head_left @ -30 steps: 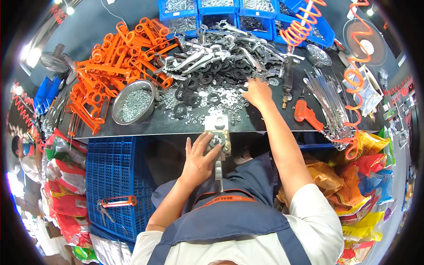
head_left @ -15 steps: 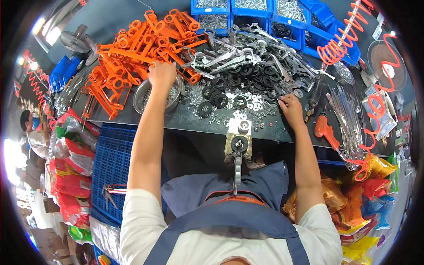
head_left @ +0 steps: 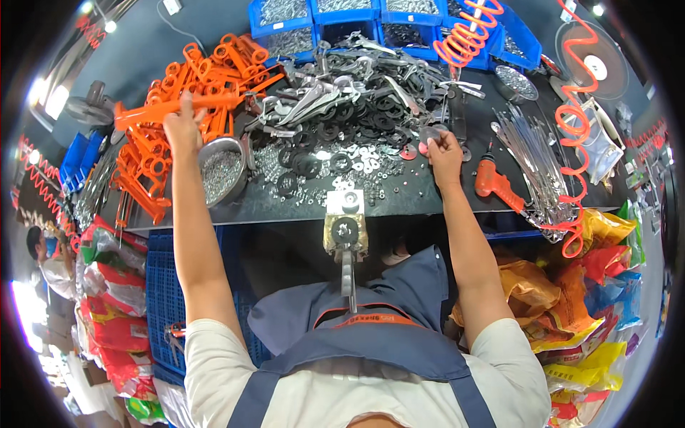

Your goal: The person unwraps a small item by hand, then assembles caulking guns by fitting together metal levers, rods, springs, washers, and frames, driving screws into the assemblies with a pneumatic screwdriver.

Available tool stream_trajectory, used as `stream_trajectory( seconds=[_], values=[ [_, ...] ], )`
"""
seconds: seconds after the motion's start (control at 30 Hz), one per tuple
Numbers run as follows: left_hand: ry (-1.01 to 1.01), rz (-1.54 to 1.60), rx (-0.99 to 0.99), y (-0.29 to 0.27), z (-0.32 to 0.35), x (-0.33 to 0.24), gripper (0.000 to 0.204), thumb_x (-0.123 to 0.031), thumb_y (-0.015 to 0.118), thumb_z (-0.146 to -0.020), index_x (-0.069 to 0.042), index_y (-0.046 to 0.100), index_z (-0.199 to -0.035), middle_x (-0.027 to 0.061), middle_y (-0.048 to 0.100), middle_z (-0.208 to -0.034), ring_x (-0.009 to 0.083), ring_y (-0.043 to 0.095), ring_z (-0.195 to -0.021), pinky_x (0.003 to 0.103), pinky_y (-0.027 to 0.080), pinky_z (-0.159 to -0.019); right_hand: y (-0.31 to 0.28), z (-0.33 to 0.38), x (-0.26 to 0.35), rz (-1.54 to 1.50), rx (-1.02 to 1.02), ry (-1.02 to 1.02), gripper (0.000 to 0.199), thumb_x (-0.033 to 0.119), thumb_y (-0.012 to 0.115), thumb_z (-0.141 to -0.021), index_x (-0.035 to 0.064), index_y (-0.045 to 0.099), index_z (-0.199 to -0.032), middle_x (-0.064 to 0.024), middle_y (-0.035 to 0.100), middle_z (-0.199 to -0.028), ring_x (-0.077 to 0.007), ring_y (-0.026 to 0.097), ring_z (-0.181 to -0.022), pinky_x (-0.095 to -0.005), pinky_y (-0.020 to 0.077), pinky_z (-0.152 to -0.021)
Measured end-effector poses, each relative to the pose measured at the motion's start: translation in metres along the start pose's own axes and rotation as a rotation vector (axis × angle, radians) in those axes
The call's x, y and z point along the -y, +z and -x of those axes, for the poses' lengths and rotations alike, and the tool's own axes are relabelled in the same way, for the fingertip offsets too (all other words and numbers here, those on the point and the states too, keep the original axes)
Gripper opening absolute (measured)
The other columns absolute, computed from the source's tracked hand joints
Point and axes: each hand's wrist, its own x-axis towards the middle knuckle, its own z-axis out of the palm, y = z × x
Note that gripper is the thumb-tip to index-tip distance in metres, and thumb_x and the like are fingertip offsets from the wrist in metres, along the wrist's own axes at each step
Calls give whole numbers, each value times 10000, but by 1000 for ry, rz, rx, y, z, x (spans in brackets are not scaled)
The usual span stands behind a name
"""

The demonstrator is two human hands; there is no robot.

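Note:
My left hand (head_left: 182, 123) is raised over the left of the dark bench and grips a long orange plastic part (head_left: 171, 107), lifted from the heap of orange parts (head_left: 153, 160). My right hand (head_left: 444, 151) rests on the bench right of centre, fingers pinching a small round metal disc (head_left: 430, 133) beside the spread of black washers (head_left: 335, 135) and silver bits. A small press fixture (head_left: 345, 228) with a black washer on it is clamped at the bench's near edge, between my arms.
A round metal bowl of screws (head_left: 220, 171) sits by my left forearm. Blue bins (head_left: 335, 21) line the back. An orange power screwdriver (head_left: 497, 184), metal rods (head_left: 531, 153) and coiled orange hoses (head_left: 571, 121) lie right. A blue crate (head_left: 160, 285) and bags stand below.
My left hand went from the fixture up to the orange heap and now lifts an orange part. My right hand shifted right and picked up a small disc.

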Motion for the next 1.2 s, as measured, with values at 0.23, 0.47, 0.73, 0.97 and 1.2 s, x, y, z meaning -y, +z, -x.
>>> stream_trajectory(
  seconds=[0.23, 0.47, 0.73, 0.97, 1.2],
  values=[
    [76, 290, 681, 22, 179, -118, 706, -172, 731, -809, -16, 272, -1324, 268, 595, -1142, 348, 633, -1020, 473, 522, -881, 21, 57, 52, -197, -40, -57, 114, 18, 633, -863, 18, 565, -954, -21, 612, -868, -65, 567, -760, -204, 453, -605],
    [-197, 414, 783, 43, 258, -48, 906, -120, 776, -749, -3, 210, -1447, 223, 417, -1383, 378, 459, -1258, 487, 369, -1067, 48, 153, 109, -356, 250, -9, 66, 2, 618, -869, 5, 568, -911, -14, 563, -818, -30, 496, -630, -183, 400, -500],
    [-154, -68, 903, 40, 292, -6, 573, 14, 742, -736, -19, 513, -1260, 96, 640, -1135, 169, 602, -1059, 312, 470, -915, 42, 175, 110, -311, 294, -100, 79, 16, 627, -883, -35, 576, -919, -54, 548, -908, -42, 486, -657, -182, 395, -557],
    [-176, -225, 824, 39, 301, -18, 571, -4, 775, -714, -15, 534, -1232, 96, 645, -1122, 165, 621, -1020, 299, 494, -884, 36, 168, 115, -166, 266, -147, 58, -4, 641, -868, -36, 625, -914, -50, 566, -904, -48, 517, -688, -190, 418, -587],
    [-159, -243, 849, 39, 297, -11, 633, -16, 809, -681, -9, 516, -1241, 105, 633, -1153, 181, 612, -1059, 321, 492, -914, 50, 162, 109, -168, 406, -230, 32, -47, 597, -870, -17, 589, -880, -95, 610, -939, -77, 563, -703, -209, 460, -581]
  ],
)
